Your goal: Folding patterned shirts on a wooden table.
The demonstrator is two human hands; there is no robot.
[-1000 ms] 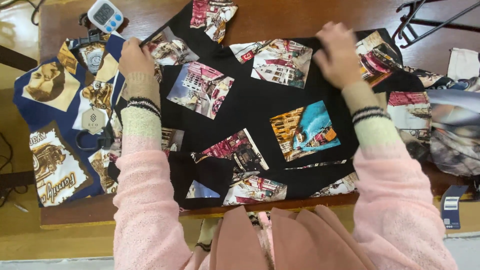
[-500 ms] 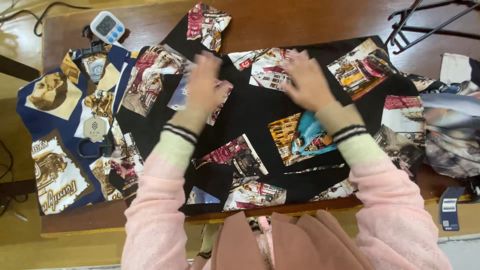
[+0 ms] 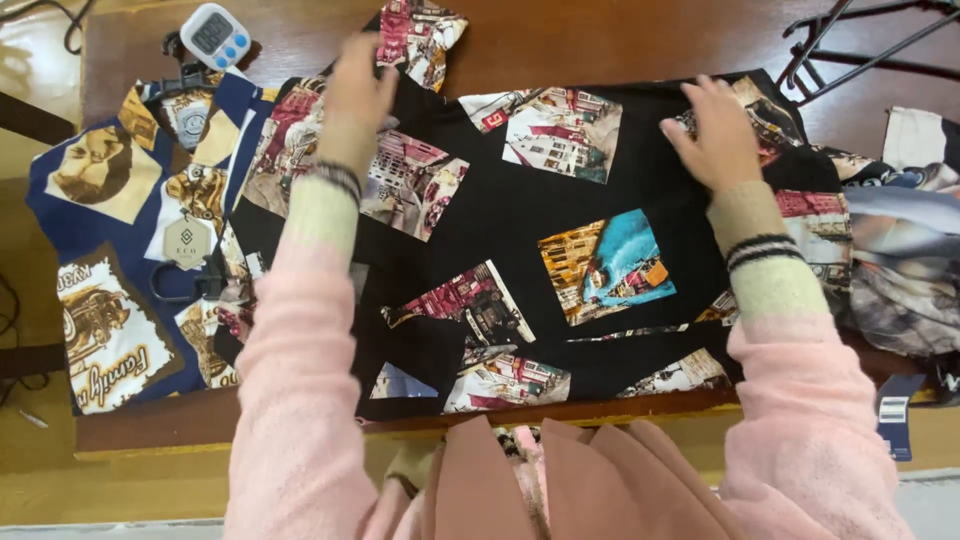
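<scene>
- Brown wooden bench (image 3: 560, 40) is covered by a black picture-print garment (image 3: 520, 230), spread flat.
- Left hand (image 3: 360, 95) and right hand (image 3: 715, 135) are laid open on its upper part, nothing gripped.
- A hexagonal beige tag (image 3: 186, 243) is seen on the navy garment (image 3: 100, 250) alongside; a white timer (image 3: 215, 35) is set above.

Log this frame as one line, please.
left hand: flat on black printed garment | right hand: flat on it | table
</scene>
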